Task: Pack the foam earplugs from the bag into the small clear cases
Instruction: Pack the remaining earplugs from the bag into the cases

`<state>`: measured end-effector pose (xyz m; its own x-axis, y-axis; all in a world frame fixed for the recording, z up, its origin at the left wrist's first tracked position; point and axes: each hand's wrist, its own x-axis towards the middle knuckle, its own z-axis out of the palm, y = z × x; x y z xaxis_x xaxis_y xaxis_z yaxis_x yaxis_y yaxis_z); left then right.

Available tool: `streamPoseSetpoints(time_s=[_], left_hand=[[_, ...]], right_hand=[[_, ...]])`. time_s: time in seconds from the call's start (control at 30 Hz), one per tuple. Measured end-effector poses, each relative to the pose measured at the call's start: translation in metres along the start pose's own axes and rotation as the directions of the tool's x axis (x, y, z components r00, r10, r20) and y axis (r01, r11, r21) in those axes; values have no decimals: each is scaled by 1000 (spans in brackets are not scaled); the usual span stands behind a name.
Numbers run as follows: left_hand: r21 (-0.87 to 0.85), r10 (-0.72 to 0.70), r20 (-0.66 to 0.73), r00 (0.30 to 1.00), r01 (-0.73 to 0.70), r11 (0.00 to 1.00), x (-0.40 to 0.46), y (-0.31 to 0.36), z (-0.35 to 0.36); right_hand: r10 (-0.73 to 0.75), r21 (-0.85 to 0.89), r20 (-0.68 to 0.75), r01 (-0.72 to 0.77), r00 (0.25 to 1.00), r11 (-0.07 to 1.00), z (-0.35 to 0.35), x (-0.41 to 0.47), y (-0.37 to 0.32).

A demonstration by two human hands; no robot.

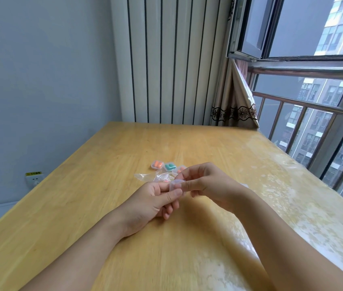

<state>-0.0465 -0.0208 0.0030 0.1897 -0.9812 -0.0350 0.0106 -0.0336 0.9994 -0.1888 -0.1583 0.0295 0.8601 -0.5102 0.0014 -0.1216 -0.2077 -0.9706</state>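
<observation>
Both bare forearms reach forward from the lower edge of the view and converge, so the hands meet in the middle, fingertips touching. The left hand (156, 201) lies palm turned inward and up, its thumb stretched along the top toward the right hand, the other fingers curled beneath. The right hand (205, 182) is a little higher and farther forward, back of the hand upward, fingers bent down and toward the left hand. Between them, thumbs and fingertips of both hands pinch one small clear case (177, 184). The wrists are roughly straight.
</observation>
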Motion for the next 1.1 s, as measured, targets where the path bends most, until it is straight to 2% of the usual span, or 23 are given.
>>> streamPoseSetpoints(time_s=[0.07, 0.17, 0.23, 0.3, 0.37, 0.4, 0.47, 0.53, 0.6, 0.7, 0.73, 0.77, 0.8, 0.83, 0.87, 0.9, 0.93, 1.0, 1.1], left_hand=[[41, -2, -10, 1000, 2, 999, 1, -1, 0], [132, -19, 4, 1000, 19, 991, 0, 0, 1], [226, -30, -29, 999, 36, 974, 0, 0, 4], [315, -9, -81, 997, 35, 949, 0, -2, 8], [435, 67, -108, 992, -13, 900, 1, -6, 14], [484, 105, -116, 988, -36, 874, 2, -9, 17], [528, 157, -158, 975, -51, 848, 4, -13, 20], [500, 184, -225, 957, -49, 865, 6, -13, 22], [430, 169, -257, 952, -44, 902, 4, -10, 22], [331, 126, -250, 960, -38, 943, 1, -6, 21], [305, 128, -253, 959, -47, 951, 0, -5, 21], [278, 139, -257, 956, -64, 959, 0, -4, 21], [244, 152, -260, 953, -87, 966, 0, -2, 21], [203, 170, -263, 950, -117, 972, 0, -2, 20], [162, 191, -269, 944, -151, 975, 0, -1, 19], [132, 211, -283, 936, -180, 975, 0, 1, 19], [108, 224, -300, 927, -201, 974, -1, 3, 19], [75, 233, -331, 914, -221, 973, -2, 5, 18], [102, 234, -391, 890, -211, 972, -4, 5, 14]], right_hand=[[76, 39, 23, -77, 997, 996, -2, 0, 2], [131, 6, 43, -131, 990, 991, -10, -3, 1], [124, -64, -107, -131, 986, 989, -25, -6, -6], [20, -261, -344, -117, 939, 958, -46, -11, -15], [-59, -502, -458, -203, 887, 841, -67, -16, -17], [-19, -578, -452, -277, 892, 768, -76, -19, -15], [166, -634, -404, -406, 900, 658, -87, -24, -7], [289, -669, -353, -456, 890, 586, -91, -28, -1], [301, -692, -328, -444, 896, 568, -94, -28, 2], [242, -729, -330, -410, 912, 549, -96, -26, 5], [207, -719, -339, -394, 918, 572, -95, -26, 6], [151, -670, -350, -360, 925, 649, -93, -25, 5], [90, -561, -361, -293, 928, 774, -88, -24, 2], [54, -384, -355, -198, 933, 902, -78, -22, -3], [45, -174, -313, -104, 949, 979, -66, -21, -9], [43, 7, -249, -43, 968, 999, -50, -19, -16], [45, 112, -192, -24, 980, 993, -35, -16, -21], [47, 167, -116, -27, 992, 986, -9, -11, -25], [55, 146, -92, -42, 994, 988, 7, -7, -19]])
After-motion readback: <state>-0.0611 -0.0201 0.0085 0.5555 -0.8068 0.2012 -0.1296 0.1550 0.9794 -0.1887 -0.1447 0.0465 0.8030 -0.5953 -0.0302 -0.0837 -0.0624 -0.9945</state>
